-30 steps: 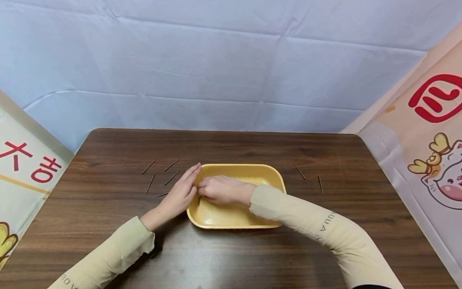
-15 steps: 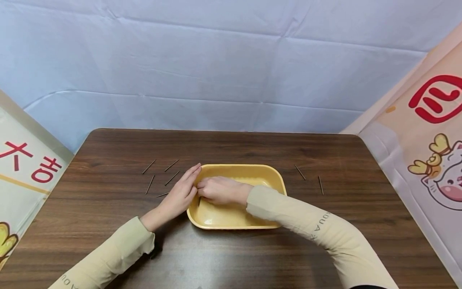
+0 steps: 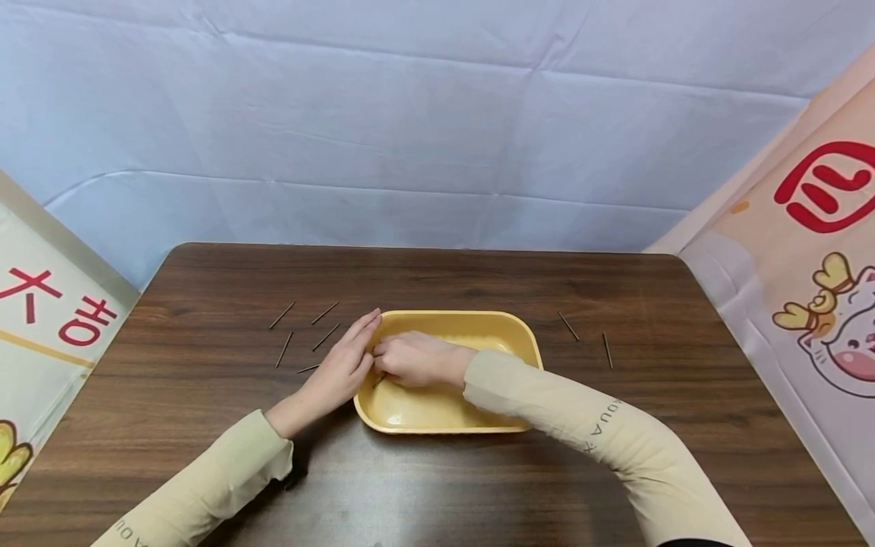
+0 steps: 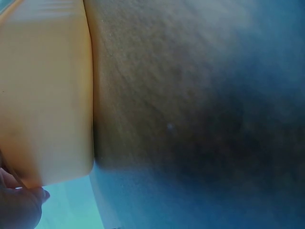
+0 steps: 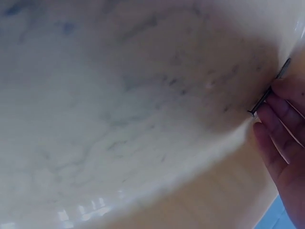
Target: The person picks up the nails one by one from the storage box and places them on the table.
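A yellow plastic basin (image 3: 447, 422) stands on the brown table. In the head view my left hand (image 3: 342, 363) lies along its left rim, fingers extended against the outer wall. My right hand (image 3: 415, 360) reaches inside, near the left wall. In the right wrist view, the fingertips of the right hand (image 5: 283, 129) pinch a dark nail (image 5: 261, 101) by its shaft, low at the basin's wall, with the nail's head showing at the lower end. Only a corner of the left hand (image 4: 19, 207) appears in the left wrist view, beside the basin's side (image 4: 52, 109).
Several loose nails (image 3: 326, 336) lie left of the basin, one partly hidden by the left hand. Two more lie to the right: a slanted nail (image 3: 568, 325) and a nearly upright-running nail (image 3: 608, 350). The table's (image 3: 437, 277) far edge meets a pale cloth backdrop (image 3: 410, 137).
The nail in the right fingers has turned from nearly straight towards me to a slant. The right forearm has shifted slightly left; the left hand has stayed put.
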`<state>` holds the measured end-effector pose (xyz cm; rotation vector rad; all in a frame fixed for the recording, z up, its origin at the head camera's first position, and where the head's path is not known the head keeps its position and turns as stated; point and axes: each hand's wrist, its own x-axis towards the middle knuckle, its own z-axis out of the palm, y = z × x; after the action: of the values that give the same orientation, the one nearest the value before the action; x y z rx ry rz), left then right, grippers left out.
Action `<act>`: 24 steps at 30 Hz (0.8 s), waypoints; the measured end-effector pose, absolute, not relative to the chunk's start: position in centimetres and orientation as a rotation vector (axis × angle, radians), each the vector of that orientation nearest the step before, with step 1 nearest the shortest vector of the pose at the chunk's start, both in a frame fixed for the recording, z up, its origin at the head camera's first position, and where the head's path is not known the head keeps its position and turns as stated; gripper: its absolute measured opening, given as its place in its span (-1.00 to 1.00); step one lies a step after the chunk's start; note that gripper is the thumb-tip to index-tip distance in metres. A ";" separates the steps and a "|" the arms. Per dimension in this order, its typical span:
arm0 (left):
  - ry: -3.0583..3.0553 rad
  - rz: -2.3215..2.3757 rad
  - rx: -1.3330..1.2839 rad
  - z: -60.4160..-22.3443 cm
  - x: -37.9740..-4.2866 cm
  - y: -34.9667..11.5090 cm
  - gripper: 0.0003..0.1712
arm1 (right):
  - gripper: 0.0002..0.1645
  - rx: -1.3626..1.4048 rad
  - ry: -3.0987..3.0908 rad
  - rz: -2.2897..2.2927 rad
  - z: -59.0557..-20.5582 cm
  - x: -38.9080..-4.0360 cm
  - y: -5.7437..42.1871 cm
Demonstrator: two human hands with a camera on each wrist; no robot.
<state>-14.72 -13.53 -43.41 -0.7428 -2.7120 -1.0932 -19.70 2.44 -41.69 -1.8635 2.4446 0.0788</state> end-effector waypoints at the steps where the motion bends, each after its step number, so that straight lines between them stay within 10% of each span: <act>1: -2.711 -1.092 -0.743 -43.4 -14.7 -13.5 -0.45 | -0.84 -1.859 2.441 0.083 -41.7 -19.7 2.4; 24: -2.703 -1.081 -0.736 -43.6 -14.9 -13.5 -0.43 | -0.88 -1.733 2.393 0.229 -41.0 -19.4 2.3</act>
<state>-14.87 -13.48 -43.62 -0.7359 -2.7028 -1.0806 -19.36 2.25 -41.05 -1.7332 2.3929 0.2293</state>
